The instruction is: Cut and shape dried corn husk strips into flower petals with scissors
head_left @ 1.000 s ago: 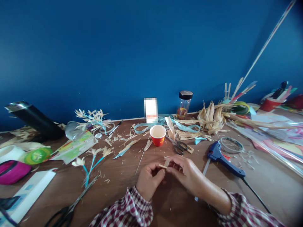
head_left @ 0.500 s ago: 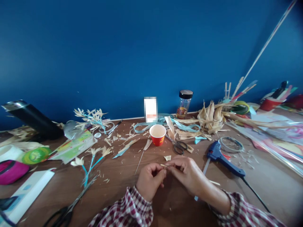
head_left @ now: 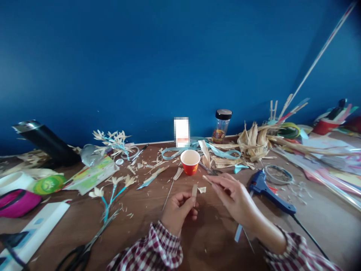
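My left hand [head_left: 180,208] pinches a short, flat strip of corn husk [head_left: 194,190] upright between thumb and bent fingers. Farther right, my right hand [head_left: 235,197] is apart from it, its fingers nearly straight and closed on a thin pale sliver of husk [head_left: 207,180] at the tips. Just beyond the hands stands a red paper cup [head_left: 190,168]. A loose husk scrap [head_left: 202,190] lies between the hands. Scissors behind the cup are partly hidden by my right hand. A pale blue strip [head_left: 238,233] shows under my right wrist.
To the right lies a blue glue gun [head_left: 272,194] with its cord. Husk flowers on blue stems [head_left: 108,199] and large scissors [head_left: 90,241] are at left. A jar [head_left: 221,127], dried husks [head_left: 254,140], a black flask [head_left: 46,143] and a power strip [head_left: 39,229] stand around.
My hands were together over a small husk piece and have moved apart. The right hand has gone right and up; the strip in my left hand now stands upright. The view has shifted slightly.
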Demonstrator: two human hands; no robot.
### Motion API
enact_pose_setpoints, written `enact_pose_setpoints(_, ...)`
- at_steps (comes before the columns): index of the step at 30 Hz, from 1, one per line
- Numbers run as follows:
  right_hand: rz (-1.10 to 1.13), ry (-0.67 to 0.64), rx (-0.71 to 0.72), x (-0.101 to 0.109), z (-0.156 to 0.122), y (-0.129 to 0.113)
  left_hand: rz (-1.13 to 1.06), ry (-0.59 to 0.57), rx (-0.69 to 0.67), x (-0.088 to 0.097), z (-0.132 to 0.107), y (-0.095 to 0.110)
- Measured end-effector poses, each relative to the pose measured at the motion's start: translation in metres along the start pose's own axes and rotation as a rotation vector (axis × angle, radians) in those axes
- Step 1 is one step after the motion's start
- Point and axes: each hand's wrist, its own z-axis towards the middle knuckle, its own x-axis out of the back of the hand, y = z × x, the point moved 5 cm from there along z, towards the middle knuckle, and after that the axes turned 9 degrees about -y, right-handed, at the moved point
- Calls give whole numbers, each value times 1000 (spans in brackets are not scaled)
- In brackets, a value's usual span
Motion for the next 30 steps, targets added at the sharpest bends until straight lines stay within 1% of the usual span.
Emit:
enact_pose_setpoints(3, 96, -91, 4, -12, -6, -11, -65, 0, -6, 0, 4, -1)
enact_pose_setpoints(7, 175, -170, -56, -25, -10, -9, -66, -33, -60, -3, 4, 0)
enact_pose_setpoints(11, 223, -257, -72, -32, -8, -8, 62, -66, -159, -6, 0, 6)
enact_pose_setpoints(13, 200, -301, -81, -34, -7, -8, 146, -80, -205, -8, -3, 10)
enact_pose_setpoints(15, 156, -317, -82, -34, -6, -8, 227, -80, -235, -10, -6, 13)
enact_pose_setpoints(18, 134, -302, -65, -34, -5, -6, 309, -68, -264, -12, -10, 14)
enact_pose_setpoints(20, 155, -280, -58, -34, -5, -5, 319, -80, -243, -13, -10, 13)
enact_pose_setpoints(23, 187, -239, -72, -33, -5, -1, 324, -100, -146, -13, -7, 7)
enact_pose_setpoints(25, 188, -231, -77, -33, -6, 0, 341, -89, -102, -11, -6, 5)
enact_pose_setpoints(27, 186, -249, -65, -33, -6, -1, 356, -80, -104, -11, -6, 5)
enact_pose_setpoints(30, 187, -314, -44, -36, -6, -4, 373, -85, -138, -12, -7, 7)
